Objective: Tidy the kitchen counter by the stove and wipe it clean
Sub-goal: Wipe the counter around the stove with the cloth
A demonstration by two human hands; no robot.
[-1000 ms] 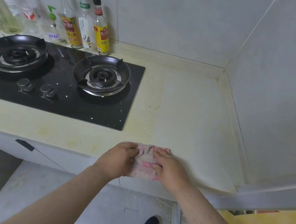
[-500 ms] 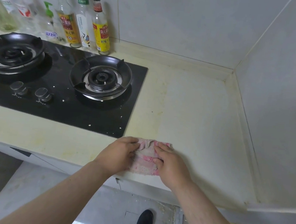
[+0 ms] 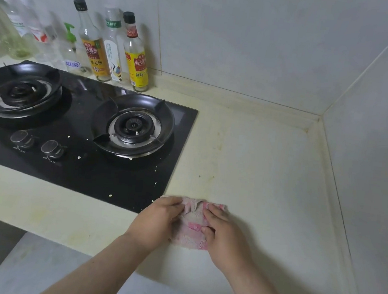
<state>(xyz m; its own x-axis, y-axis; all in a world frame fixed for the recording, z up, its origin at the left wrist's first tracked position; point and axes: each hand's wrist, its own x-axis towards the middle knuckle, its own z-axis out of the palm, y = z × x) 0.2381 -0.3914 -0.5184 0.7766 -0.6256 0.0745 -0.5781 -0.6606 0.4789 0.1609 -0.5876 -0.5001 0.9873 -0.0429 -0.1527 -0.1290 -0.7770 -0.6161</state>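
while both hands bear down on it, the pink cloth (image 3: pixel 192 227) lies on the tabletop (image 3: pixel 268 177) just at 4 o'clock of the stove (image 3: pixel 86 174) and its near corner, the visible strip running 12 to 6 between them. the left hand (image 3: pixel 157 221) has its grip curled over the cloth's 9 o'clock edge, bunching it. the right hand (image 3: pixel 224 237) presses flat-fingered on the 3 o'clock edge, grasping nothing. stained tabletop lies at 12 o'clock, likely the next push, and both hands are equally near.
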